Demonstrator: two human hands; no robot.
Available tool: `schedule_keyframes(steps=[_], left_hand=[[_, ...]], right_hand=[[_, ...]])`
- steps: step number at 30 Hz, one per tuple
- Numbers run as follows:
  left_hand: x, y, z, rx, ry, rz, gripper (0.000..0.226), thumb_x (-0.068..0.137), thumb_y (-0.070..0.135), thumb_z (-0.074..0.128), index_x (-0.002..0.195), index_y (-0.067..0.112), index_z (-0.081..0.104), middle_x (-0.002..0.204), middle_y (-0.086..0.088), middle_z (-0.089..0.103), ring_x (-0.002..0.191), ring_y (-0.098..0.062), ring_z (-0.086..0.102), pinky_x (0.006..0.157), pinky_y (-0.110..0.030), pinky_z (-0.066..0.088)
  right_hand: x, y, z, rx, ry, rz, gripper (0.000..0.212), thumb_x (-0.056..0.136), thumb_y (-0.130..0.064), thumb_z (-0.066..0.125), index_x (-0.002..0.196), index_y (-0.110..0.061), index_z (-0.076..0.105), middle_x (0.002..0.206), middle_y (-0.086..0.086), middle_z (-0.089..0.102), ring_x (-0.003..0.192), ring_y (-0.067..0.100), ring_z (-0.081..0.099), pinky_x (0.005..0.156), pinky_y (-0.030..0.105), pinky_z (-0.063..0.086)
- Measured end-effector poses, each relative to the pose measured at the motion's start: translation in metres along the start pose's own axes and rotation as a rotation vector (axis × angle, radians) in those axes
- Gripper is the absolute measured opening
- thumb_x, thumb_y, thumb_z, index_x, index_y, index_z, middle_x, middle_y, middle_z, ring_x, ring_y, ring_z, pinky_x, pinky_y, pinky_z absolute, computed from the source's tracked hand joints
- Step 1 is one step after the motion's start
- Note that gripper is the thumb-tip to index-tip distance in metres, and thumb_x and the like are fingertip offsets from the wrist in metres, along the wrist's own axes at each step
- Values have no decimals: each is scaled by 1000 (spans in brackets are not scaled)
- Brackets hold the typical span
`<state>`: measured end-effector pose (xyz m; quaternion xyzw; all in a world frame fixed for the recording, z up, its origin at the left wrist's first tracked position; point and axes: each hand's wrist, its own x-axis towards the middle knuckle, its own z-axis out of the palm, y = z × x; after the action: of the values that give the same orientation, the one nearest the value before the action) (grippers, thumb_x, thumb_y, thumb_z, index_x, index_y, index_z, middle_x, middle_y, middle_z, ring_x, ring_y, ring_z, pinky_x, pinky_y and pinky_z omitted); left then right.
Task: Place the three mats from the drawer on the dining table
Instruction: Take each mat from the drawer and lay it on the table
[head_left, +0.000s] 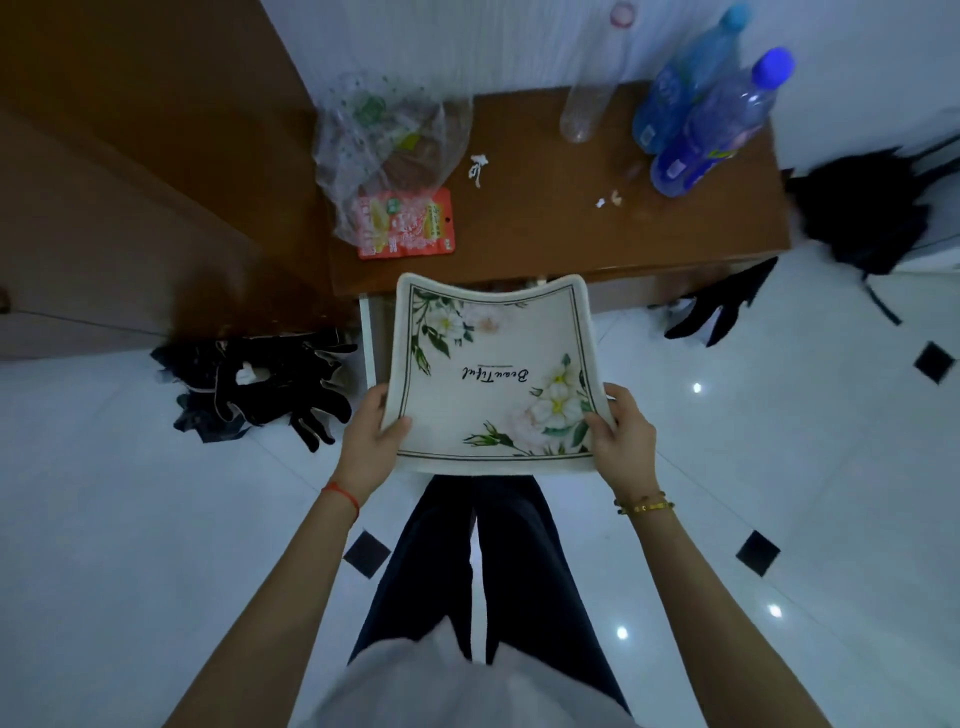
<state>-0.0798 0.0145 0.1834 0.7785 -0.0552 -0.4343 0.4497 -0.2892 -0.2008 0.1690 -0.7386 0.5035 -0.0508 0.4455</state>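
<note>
A floral mat (491, 382) sags between two hands at frame centre, the left hand (371, 436) pinching its 8 o'clock corner, the right hand (621, 441) its 4 o'clock corner, apparently to keep it flat for carrying. Only one mat's face shows. At 12 o'clock, a brown table (545, 228) bears three bottles (714, 130).

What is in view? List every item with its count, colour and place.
mat: one, white with flowers, held above the floor
wooden table: one, brown, ahead
blue bottles: two, on the table's right
clear bottle: one, on the table
plastic bag: one, clear, on the table's left
red packet: one, at the table's front edge
dark clothing: a pile, on the floor, left
left hand: grips the mat's near left corner
right hand: grips the mat's near right corner
</note>
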Motion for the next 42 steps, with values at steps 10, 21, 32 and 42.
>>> schedule_keyframes(steps=[10, 21, 32, 42], left_hand=[[-99, 115, 4, 87, -196, 261, 38, 91, 1, 57, 125, 15, 47, 120, -1, 62, 109, -10, 60, 99, -34, 47], [-170, 178, 125, 331, -592, 509, 36, 91, 1, 55, 122, 19, 50, 122, -4, 63, 113, -16, 60, 100, -40, 47], [-295, 170, 367, 466, -993, 634, 39, 89, -8, 53, 126, 1, 48, 121, -12, 60, 98, 4, 61, 91, -16, 49], [-390, 141, 566, 693, -1333, 703, 43, 89, -6, 55, 128, 13, 50, 124, -4, 62, 107, -2, 60, 97, -18, 46]], right_hand=[[-134, -55, -101, 120, 324, -12, 31, 90, -4, 56, 119, -12, 49, 78, 4, 66, 63, 14, 61, 54, 18, 45], [-274, 5, -179, 209, 762, 187, 33, 91, -5, 56, 122, -10, 47, 65, 1, 54, 56, 9, 52, 52, 19, 41], [-423, 133, -289, 291, 1149, 468, 34, 91, -7, 57, 122, -14, 46, 78, 10, 65, 67, 23, 62, 61, 32, 48], [-511, 231, -332, 417, 1481, 752, 33, 89, -3, 58, 120, -12, 48, 70, 12, 59, 59, 16, 54, 52, 16, 40]])
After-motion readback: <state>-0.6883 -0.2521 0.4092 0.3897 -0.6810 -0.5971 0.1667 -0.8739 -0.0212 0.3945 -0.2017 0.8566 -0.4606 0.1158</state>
